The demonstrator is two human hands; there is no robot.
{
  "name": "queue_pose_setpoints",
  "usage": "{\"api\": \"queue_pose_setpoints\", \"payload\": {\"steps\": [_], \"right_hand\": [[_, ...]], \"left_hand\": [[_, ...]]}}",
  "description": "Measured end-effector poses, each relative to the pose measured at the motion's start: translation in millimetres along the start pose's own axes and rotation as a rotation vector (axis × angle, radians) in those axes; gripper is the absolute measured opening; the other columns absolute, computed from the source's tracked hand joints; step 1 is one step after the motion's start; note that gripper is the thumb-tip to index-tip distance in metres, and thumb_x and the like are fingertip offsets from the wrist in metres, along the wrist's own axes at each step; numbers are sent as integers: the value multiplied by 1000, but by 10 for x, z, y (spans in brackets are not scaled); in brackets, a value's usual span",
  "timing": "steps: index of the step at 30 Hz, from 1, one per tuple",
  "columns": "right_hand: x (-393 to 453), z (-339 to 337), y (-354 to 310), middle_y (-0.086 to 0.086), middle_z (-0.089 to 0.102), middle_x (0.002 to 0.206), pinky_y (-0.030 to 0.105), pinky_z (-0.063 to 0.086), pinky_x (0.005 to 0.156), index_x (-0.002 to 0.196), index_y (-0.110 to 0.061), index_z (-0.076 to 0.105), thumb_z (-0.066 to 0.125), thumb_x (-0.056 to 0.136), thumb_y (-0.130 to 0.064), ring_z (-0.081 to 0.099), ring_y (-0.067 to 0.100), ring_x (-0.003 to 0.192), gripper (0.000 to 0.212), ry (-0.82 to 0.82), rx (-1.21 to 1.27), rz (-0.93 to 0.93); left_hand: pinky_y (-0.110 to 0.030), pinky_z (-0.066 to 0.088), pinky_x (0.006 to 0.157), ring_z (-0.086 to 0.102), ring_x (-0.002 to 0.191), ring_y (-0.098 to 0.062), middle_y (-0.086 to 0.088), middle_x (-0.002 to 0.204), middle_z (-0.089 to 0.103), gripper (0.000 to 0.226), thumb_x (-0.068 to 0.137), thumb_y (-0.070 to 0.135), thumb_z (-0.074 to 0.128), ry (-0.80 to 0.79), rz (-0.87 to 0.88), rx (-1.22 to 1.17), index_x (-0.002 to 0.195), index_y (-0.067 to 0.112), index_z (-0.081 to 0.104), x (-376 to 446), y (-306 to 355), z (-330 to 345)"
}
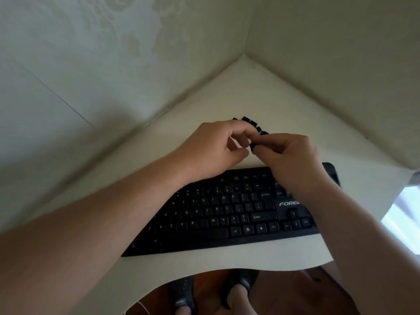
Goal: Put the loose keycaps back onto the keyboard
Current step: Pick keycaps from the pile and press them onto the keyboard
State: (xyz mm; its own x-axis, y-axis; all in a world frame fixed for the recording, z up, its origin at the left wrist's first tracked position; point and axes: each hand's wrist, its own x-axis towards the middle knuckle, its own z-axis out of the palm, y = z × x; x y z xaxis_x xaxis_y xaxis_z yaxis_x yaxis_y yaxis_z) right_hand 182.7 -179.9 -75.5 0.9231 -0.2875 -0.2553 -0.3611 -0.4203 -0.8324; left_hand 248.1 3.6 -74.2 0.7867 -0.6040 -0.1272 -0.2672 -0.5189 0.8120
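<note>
I see a black keyboard (227, 212) lying flat at 6 o'clock, angled, with some gaps in its key rows. Loose black keycaps (246, 121) are piled at 12 o'clock, just beyond it. One keycap (252, 147) is pinched in fingertips above it.

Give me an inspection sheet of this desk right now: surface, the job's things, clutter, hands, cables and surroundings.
Surface: white desk set into a wall corner.
Job's things: black keyboard lying flat near the front edge; pile of loose keycaps behind it, partly hidden by the hands.
Clutter: nothing seen.
Hands: left hand and right hand meet above the keyboard's far edge, pinching a small keycap between them.
Cables: thin pale cord on the floor.
Surroundings: pale walls, wooden floor, feet in dark shoes.
</note>
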Motion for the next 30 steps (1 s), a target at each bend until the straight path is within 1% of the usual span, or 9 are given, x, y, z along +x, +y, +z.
{"api": "queue_pose_setpoints", "payload": {"steps": [2,5,9,11,13,16,23,27,30], "right_hand": [[-77,6,-35,-12,77,84,7,44,61,102,-28,79,70,94,-13,61,-8,63,19,-95,257,21],[-134,36,-20,-3,78,86,17,46,70,103,-23,76,64,96,-3,62,-1,69,25,-205,456,21],[-168,67,78,7,72,78,31,42,71,97,-23,74,64,93,-1,48,25,74,24,-261,580,29],[-188,83,121,8,66,75,36,41,73,88,-26,75,66,93,-1,48,27,77,27,-275,572,14],[-216,102,134,8,65,77,40,42,75,86,-28,76,69,88,-9,51,27,77,21,-283,533,-9],[-246,121,121,2,66,74,37,44,73,86,-28,77,70,89,-9,55,20,73,21,-276,503,-27],[-331,157,45,-4,67,69,18,47,62,84,-29,77,64,94,0,57,9,65,33,-273,427,-56],[-392,157,4,-5,71,70,17,50,65,90,-17,72,66,91,4,60,7,66,21,-271,430,-79],[-439,177,-39,1,77,80,20,54,71,94,-16,66,70,85,7,70,11,74,24,-284,453,-80]], "left_hand": [[-11,46,73,66,86,0,19,95,71,25,94,20,75,36,54,-8,111,38,73,-31,-6,-29],[-7,42,73,68,87,-1,19,92,73,21,93,20,78,57,92,-31,109,34,76,-81,-23,-77],[-13,51,77,72,88,-2,20,90,75,19,88,24,83,-2,74,-111,103,33,76,-178,-27,-129],[-19,57,82,73,87,-2,19,90,76,20,85,27,86,-39,56,-135,101,32,76,-222,-46,-151],[-16,55,80,74,85,0,19,89,77,21,82,27,87,-74,34,-173,100,31,76,-257,-60,-173],[-12,52,78,74,83,-1,17,87,77,21,81,24,88,-108,19,-194,98,29,76,-288,-73,-195],[-16,54,77,74,82,-5,13,86,77,20,80,23,89,-141,-2,-215,95,27,77,-335,-148,-222],[-17,55,81,75,84,-5,15,89,78,21,80,23,87,-159,0,-244,98,29,78,-364,-173,-241],[-16,55,86,75,90,-2,18,94,79,22,86,21,82,-172,0,-260,104,33,79,-379,-185,-286]]}}
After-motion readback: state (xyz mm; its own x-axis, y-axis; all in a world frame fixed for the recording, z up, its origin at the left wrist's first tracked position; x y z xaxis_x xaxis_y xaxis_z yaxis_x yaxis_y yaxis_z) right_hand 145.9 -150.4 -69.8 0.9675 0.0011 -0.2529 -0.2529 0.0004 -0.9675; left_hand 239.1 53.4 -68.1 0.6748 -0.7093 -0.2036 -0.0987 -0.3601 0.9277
